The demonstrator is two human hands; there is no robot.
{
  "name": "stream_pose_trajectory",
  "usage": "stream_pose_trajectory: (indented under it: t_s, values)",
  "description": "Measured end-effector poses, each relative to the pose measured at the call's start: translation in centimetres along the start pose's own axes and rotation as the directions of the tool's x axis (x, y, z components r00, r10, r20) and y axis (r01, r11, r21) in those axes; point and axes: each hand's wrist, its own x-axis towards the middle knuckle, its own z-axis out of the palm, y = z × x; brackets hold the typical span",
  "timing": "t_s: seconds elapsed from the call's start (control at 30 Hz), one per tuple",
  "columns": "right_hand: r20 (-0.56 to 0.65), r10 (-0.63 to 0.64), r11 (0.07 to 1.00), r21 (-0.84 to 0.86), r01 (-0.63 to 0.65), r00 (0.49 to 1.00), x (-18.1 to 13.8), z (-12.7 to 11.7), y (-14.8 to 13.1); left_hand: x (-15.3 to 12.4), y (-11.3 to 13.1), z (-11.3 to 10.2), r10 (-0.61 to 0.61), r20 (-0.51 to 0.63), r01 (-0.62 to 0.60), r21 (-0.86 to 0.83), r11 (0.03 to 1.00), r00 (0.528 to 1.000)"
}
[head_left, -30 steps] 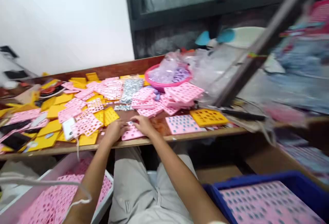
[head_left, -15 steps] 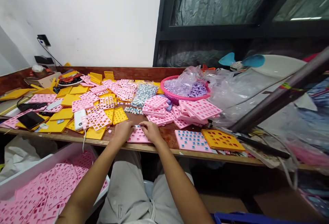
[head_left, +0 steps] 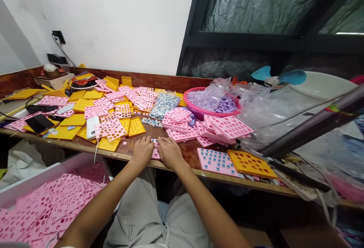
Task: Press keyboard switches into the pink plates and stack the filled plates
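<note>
A pink grid board (head_left: pixel 155 154) with square openings lies on the wooden table near its front edge, mostly covered by my hands. My left hand (head_left: pixel 142 151) rests over its left part, fingers stretched forward. Over the right part lies my right hand (head_left: pixel 170 151), its fingers laid flat and pointing to the far edge. A few blue-and-white bits show between the fingertips. Just beyond is a small heap of blue-and-white pieces (head_left: pixel 152 122), beside a clear bag (head_left: pixel 164 104) of similar pieces. To the right lies another pink board (head_left: pixel 210 163) set with blue pieces.
Yellow boards (head_left: pixel 68 132) and pink grids crowd the left, with a phone (head_left: pixel 39 123) and white device (head_left: pixel 92 127). A pink basket (head_left: pixel 196 112) holds purple pieces. Stacked pink boards (head_left: pixel 231 126) and a slanted dark pole (head_left: pixel 307 124) stand right. A white bin (head_left: pixel 17 191) sits below left.
My fingers have gone from bent at the board's far edge to lying flatter across it, covering more of it. The whole view has shifted and tilted slightly.
</note>
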Motion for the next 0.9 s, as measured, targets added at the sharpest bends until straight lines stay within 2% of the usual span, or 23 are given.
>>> stream_pose_trajectory:
  t_s: [0.17, 0.27, 0.33, 0.47, 0.53, 0.6, 0.77, 0.9]
  values:
    - [0.041, -0.021, 0.998, 0.053, 0.019, 0.999, -0.1, -0.3, 1.1, -2.8, 0.8, 1.3, 0.022, -0.105, -0.029, -0.070, 0.997, 0.994]
    - [0.086, 0.019, 0.993, 0.116, -0.029, 0.996, 2.6, -0.8, 2.2, -3.1, 0.9, 1.5, 0.032, -0.124, -0.046, -0.110, 0.993, 0.992]
    - [0.093, 0.062, 0.994, 0.081, -0.070, 0.994, 5.3, -0.9, 2.4, -2.6, 0.5, 1.2, 0.032, -0.121, -0.046, -0.118, 0.992, 0.992]
    - [0.131, 0.200, 0.976, -0.111, -0.186, 0.971, 10.1, -0.4, 1.7, 0.7, -2.4, 0.2, -0.033, -0.138, 0.011, -0.156, 0.988, 0.990]
    - [0.139, 0.226, 0.968, -0.144, -0.206, 0.964, 11.4, 0.4, 1.3, 3.2, -4.3, 0.0, -0.084, -0.165, 0.052, -0.189, 0.981, 0.983]
    - [0.142, 0.230, 0.967, -0.146, -0.210, 0.963, 12.1, 1.1, 1.2, 6.1, -6.0, 0.2, -0.080, -0.160, 0.042, -0.231, 0.972, 0.984]
    - [0.144, 0.216, 0.972, -0.126, -0.199, 0.966, 11.6, 1.4, 1.9, 11.8, -7.4, 1.9, 0.057, -0.065, -0.074, -0.288, 0.955, 0.996]
    - [0.070, 0.162, 0.987, 0.009, -0.163, 0.984, 9.2, -0.7, 3.6, 13.1, -7.2, 3.3, 0.100, -0.059, -0.114, -0.322, 0.940, 0.993]
